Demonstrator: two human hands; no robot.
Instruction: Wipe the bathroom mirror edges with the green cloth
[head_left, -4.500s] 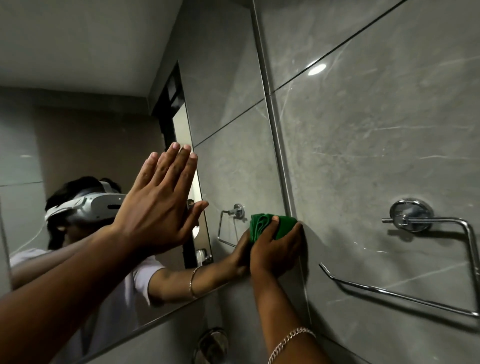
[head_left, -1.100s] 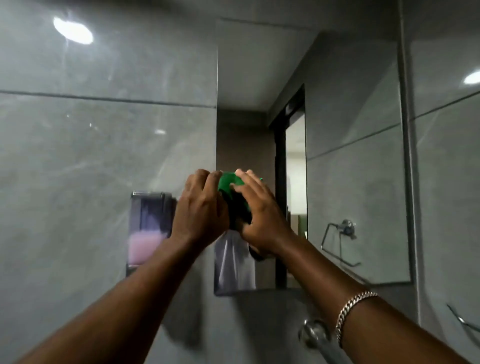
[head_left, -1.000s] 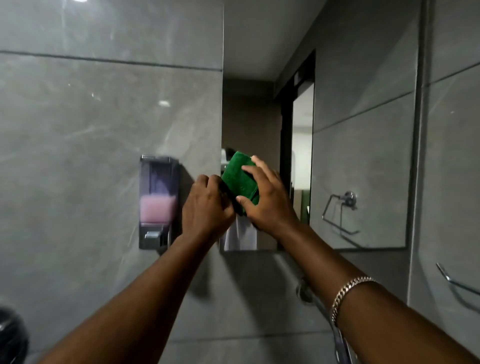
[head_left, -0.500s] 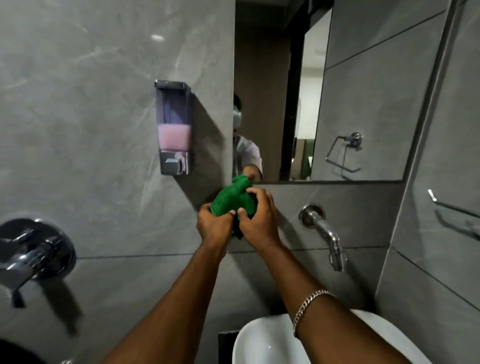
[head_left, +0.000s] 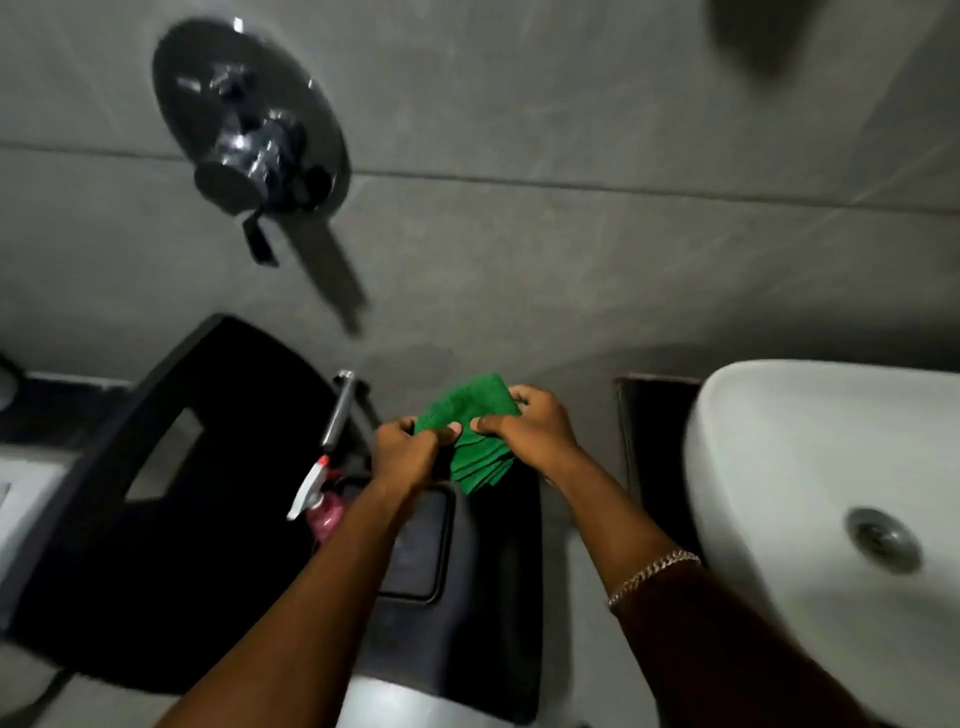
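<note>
The green cloth (head_left: 475, 441), folded into layers, is held low in front of me between both hands. My left hand (head_left: 402, 453) pinches its left edge. My right hand (head_left: 530, 428) grips its right side with the thumb on top; a chain bracelet sits on that wrist. The mirror is out of view, above the frame. The picture is blurred by head motion.
A white basin (head_left: 769, 467) with a metal drain (head_left: 880, 538) sits at the right. A black chair back (head_left: 156, 441) and a dark bin lid (head_left: 415, 551) lie below the hands. A pink spray bottle (head_left: 319, 504) stands between them. A chrome wall valve (head_left: 249, 140) is at upper left.
My view has swung down from the mirror to the basin and floor area. Both hands have lowered with the cloth and now hold it apart from the wall, partly unfolded.
</note>
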